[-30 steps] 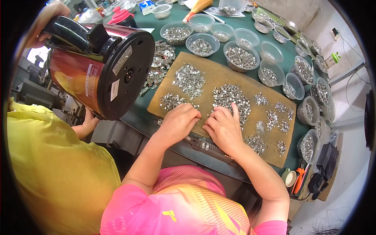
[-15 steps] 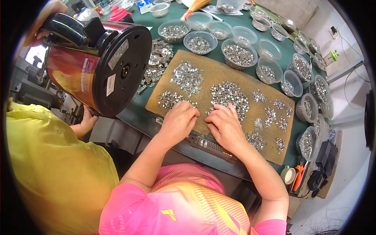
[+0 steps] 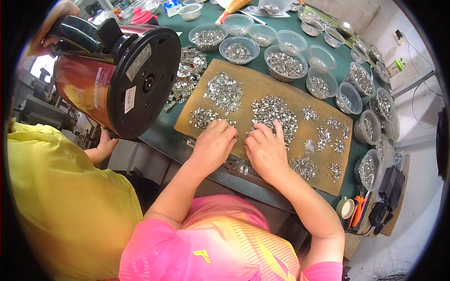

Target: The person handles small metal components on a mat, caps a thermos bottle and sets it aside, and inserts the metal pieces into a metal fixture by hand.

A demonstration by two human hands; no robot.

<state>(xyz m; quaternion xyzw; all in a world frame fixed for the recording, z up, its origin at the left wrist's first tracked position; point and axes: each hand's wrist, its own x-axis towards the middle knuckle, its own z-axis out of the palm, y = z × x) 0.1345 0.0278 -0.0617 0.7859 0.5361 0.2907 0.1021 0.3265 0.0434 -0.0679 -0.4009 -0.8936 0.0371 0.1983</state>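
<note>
Small metal pieces heaped on the tan mat
Probably light, stiff, slippery — best pinched by their edges; left hand and right hand curl close by — whether gripping any, cannot tell.

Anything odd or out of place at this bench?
Yes: the big red kettle at left, held by a co-worker's hand, is tipped far over, its black base showing. Odd at a bench of small metal pieces. No liquid visible; the pieces lie in separate piles on the mat.
</note>
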